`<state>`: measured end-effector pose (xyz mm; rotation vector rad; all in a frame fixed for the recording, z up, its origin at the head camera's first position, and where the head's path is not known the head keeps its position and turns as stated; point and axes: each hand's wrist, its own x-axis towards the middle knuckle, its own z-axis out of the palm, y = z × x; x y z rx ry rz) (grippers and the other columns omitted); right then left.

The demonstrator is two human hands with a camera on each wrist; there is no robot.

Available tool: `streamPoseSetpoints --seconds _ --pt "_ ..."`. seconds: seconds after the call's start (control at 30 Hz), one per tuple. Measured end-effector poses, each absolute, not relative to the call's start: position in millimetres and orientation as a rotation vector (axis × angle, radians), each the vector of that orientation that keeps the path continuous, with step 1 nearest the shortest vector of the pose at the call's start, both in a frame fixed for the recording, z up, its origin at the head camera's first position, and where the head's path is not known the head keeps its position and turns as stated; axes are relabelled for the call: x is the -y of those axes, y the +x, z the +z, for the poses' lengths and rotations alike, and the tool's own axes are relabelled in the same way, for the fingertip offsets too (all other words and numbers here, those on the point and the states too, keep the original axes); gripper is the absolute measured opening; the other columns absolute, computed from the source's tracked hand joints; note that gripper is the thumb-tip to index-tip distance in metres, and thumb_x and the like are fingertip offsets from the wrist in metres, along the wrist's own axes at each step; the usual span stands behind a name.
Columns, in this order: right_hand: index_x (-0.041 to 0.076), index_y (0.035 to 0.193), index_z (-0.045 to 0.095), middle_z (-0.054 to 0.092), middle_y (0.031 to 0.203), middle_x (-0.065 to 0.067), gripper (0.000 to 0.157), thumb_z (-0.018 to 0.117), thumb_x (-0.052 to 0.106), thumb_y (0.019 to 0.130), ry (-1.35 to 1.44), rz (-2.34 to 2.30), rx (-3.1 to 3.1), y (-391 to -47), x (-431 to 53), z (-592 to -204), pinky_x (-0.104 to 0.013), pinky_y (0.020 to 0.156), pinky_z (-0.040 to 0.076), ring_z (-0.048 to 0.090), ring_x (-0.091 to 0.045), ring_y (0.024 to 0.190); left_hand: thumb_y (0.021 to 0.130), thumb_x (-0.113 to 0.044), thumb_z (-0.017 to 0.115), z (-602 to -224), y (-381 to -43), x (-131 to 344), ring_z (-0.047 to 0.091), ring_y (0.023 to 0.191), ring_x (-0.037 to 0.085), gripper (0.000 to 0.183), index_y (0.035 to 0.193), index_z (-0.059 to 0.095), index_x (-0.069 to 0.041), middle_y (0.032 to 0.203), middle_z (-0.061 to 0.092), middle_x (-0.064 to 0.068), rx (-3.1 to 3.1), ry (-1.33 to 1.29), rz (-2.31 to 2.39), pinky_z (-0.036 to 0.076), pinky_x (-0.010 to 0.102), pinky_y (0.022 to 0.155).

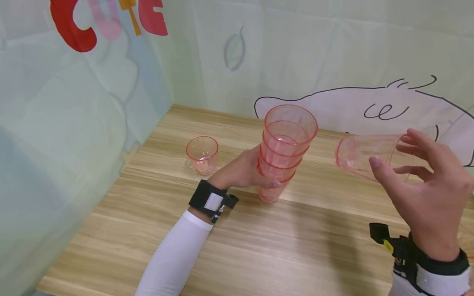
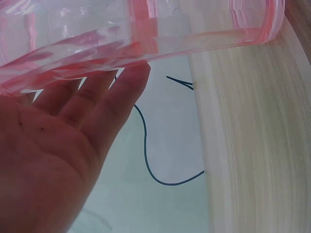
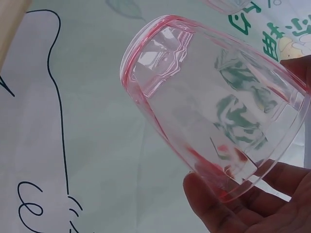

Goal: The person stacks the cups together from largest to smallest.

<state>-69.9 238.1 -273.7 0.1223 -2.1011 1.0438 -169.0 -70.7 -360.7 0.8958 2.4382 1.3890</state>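
A stack of several clear pink plastic cups (image 1: pixel 283 154) stands tilted slightly to the right, mouths up, near the middle of the head view. My left hand (image 1: pixel 246 167) grips the stack low down, its thumb across the near side. The left wrist view shows the fingers (image 2: pixel 119 104) against the cups' side. On the right, my right hand (image 1: pixel 435 185) holds a single clear pink cup (image 1: pixel 364 154) by its rim end, thumb on one side and fingers on the other. That cup lies sideways in the air, its base pointing left toward the stack.
Another pink cup (image 1: pixel 202 155) stands upright on the wooden table (image 1: pixel 155 222), left of the stack. Part of a further clear rim (image 1: pixel 467 242) shows at the right edge, beside the right wrist. Printed cloth walls (image 1: pixel 296 49) border the table behind and at left.
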Motion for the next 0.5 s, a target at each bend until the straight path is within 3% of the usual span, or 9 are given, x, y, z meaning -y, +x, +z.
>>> streamPoseSetpoints --seconds 0.23,0.5 --pt "0.018 0.134 0.066 0.066 0.126 -0.005 0.064 0.088 0.008 0.075 0.206 1.012 2.091 -67.7 -239.5 -272.9 -0.005 0.075 0.046 0.062 -0.003 0.104 0.07 -0.041 0.09 -360.9 -169.2 70.8 0.063 0.101 0.009 0.078 0.132 0.049 -0.016 0.112 0.066 -0.006 -2.448 0.898 1.384 0.051 0.033 0.092" --pt "0.012 0.131 0.068 0.067 0.122 -0.003 0.063 0.088 0.003 0.071 0.204 1.095 2.026 -67.4 -239.4 -272.2 -0.006 0.074 0.047 0.063 -0.008 0.103 0.07 -0.04 0.09 -360.6 -169.3 70.9 0.064 0.1 0.01 0.077 0.132 0.05 -0.016 0.112 0.067 -0.006 -2.45 0.899 1.383 0.052 0.033 0.092"
